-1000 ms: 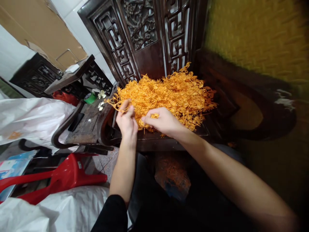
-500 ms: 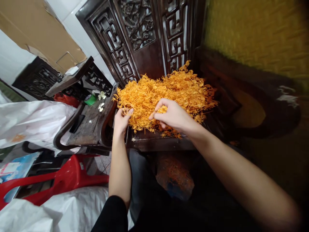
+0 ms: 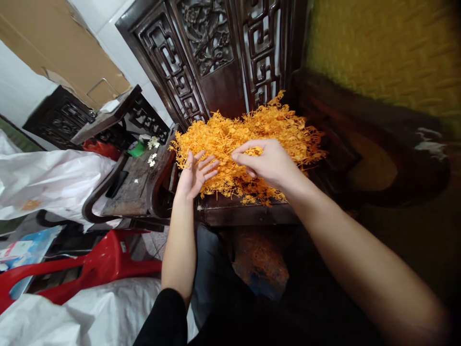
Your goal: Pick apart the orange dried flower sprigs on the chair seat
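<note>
A big heap of orange, feathery plastic sprigs (image 3: 223,132) lies on the seat of a dark carved wooden chair (image 3: 223,93). At the heap's left front, my left hand (image 3: 196,175) is open, palm up, with its fingers spread and nothing seen in it. My right hand (image 3: 268,161) hovers over the front middle of the heap, thumb and forefinger pinched together. Whatever sits in that pinch is too small to make out against the orange behind it.
Left of the chair stands a small wooden table (image 3: 131,192) with a green tape roll (image 3: 137,149) and pale flower pieces (image 3: 152,159). White sacks (image 3: 54,178) and a red plastic chair (image 3: 108,262) fill the lower left. Below the seat rests a clear bag (image 3: 261,264) of orange bits.
My left hand has opened from a pinch at the sprigs and turned palm up, shifting a little right. My right hand has moved slightly right and up, still pinched.
</note>
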Motion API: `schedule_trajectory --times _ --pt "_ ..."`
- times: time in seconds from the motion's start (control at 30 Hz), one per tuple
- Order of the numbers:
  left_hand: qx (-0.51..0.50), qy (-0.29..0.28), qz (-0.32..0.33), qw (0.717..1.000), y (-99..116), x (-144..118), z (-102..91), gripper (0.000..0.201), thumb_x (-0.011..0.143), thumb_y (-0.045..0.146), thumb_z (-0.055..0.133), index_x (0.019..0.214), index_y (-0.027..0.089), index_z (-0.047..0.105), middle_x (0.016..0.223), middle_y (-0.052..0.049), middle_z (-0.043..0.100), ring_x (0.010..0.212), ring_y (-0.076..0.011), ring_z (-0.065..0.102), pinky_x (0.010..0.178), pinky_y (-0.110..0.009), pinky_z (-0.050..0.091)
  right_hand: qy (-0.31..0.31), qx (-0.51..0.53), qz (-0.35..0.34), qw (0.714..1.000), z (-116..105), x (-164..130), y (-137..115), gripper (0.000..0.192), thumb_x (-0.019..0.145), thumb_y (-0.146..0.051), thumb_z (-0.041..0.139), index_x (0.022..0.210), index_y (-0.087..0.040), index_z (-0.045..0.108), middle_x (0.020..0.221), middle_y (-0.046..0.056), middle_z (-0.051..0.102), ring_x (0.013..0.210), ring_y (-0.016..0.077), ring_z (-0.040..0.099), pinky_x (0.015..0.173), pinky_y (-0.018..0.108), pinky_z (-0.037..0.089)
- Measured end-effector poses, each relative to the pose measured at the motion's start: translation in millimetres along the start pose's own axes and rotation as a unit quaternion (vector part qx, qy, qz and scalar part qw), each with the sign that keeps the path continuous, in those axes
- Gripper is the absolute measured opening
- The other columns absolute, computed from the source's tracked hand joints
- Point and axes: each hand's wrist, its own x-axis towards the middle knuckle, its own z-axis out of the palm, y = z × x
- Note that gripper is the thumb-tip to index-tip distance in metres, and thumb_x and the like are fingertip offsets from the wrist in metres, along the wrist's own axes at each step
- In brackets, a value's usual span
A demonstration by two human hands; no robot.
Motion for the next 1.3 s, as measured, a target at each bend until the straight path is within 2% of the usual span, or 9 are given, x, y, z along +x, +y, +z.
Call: schedule_trajectory --times 0.23,0.37,0.47,0.67,0.8,0.9,1.07,1.2,1.3 --pt "-0.058 -0.013 0.090 0.994 3 -17 9.3 0.044 0.079 0.062 0.083 0.078 0.022 0.064 0.081 -0.004 0.062 0.078 -0.0164 0.063 0.071 -0.030 0.054 0.023 -0.054 -0.031 0.998 -9 -4 -6 0.034 0.080 -0.050 0.082 0.089 -0.018 0.078 0.046 -0.004 0.054 0.041 0.0108 0.045 0.047 0.027 0.033" --pt "-0.038 -0.029 0.185 0.982 7 -34 15.4 0.065 0.066 0.066 0.090 0.065 0.022 0.043 0.065 0.001 0.035 0.060 -0.0131 0.041 0.056 -0.028 0.043 0.002 -0.082 -0.120 0.989 -13 -7 -12 0.030 0.084 -0.038 0.079 0.106 -0.019 0.084 0.088 0.007 0.080 0.080 0.0222 0.073 0.076 0.037 0.057" --pt "-0.027 -0.049 0.171 0.984 9 -41 21.4 0.064 0.063 0.064 0.092 0.066 0.023 0.042 0.068 0.001 0.031 0.060 -0.0137 0.036 0.053 -0.028 0.040 -0.022 -0.089 -0.158 0.983 -12 -10 -15 0.025 0.084 -0.034 0.077 0.104 -0.020 0.085 0.108 0.008 0.082 0.105 0.0269 0.075 0.099 0.043 0.057" --pt "-0.034 -0.072 0.104 0.991 7 -41 26.2 0.062 0.058 0.067 0.091 0.072 0.024 0.050 0.078 -0.003 0.044 0.069 -0.0157 0.044 0.054 -0.027 0.041 0.064 -0.081 -0.190 0.976 -11 -14 -20 0.023 0.088 -0.033 0.074 0.104 -0.021 0.085 0.106 0.008 0.082 0.105 0.0276 0.076 0.099 0.045 0.059" --pt "-0.015 -0.057 0.087 0.995 6 -42 24.1 0.075 0.048 0.084 0.087 0.087 0.024 0.061 0.091 -0.008 0.055 0.082 -0.0221 0.058 0.063 -0.033 0.049 0.011 -0.089 -0.198 0.976 -10 -18 -21 0.022 0.086 -0.035 0.076 0.102 -0.022 0.085 0.104 0.007 0.082 0.101 0.0266 0.077 0.101 0.046 0.059" --pt "-0.017 -0.046 0.090 0.995 6 -43 22.4 0.079 0.054 0.093 0.077 0.091 0.023 0.065 0.099 -0.012 0.061 0.091 -0.0264 0.063 0.066 -0.036 0.052 -0.018 -0.096 -0.208 0.973 -11 -22 -22 0.024 0.086 -0.034 0.076 0.105 -0.023 0.085 0.107 0.007 0.082 0.101 0.0263 0.077 0.100 0.045 0.059" --pt "-0.038 -0.097 0.110 0.988 6 -42 22.3 0.078 0.057 0.089 0.079 0.098 0.023 0.070 0.104 -0.011 0.067 0.093 -0.0245 0.065 0.075 -0.038 0.057 0.098 -0.138 -0.325 0.930 -5 -33 -25 0.022 0.093 -0.027 0.069 0.110 -0.024 0.084 0.104 0.007 0.082 0.092 0.0232 0.076 0.090 0.040 0.061" --pt "-0.018 -0.093 0.102 0.990 0 -39 27.4 0.076 0.063 0.090 0.075 0.097 0.022 0.072 0.099 -0.009 0.070 0.102 -0.0276 0.070 0.082 -0.037 0.060 0.004 -0.207 -0.427 0.880 22 -39 -12 0.032 0.099 -0.020 0.061 0.125 -0.019 0.078 0.108 0.007 0.082 0.088 0.0177 0.076 0.083 0.031 0.062" --pt "0.015 -0.097 0.084 0.992 -4 -39 30.2 0.069 0.069 0.084 0.075 0.100 0.022 0.075 0.095 -0.007 0.072 0.094 -0.0238 0.072 0.077 -0.031 0.060 0.013 -0.236 -0.374 0.897 42 -35 2 0.037 0.101 -0.018 0.056 0.133 -0.015 0.074 0.123 0.010 0.079 0.100 0.0189 0.076 0.091 0.031 0.060"
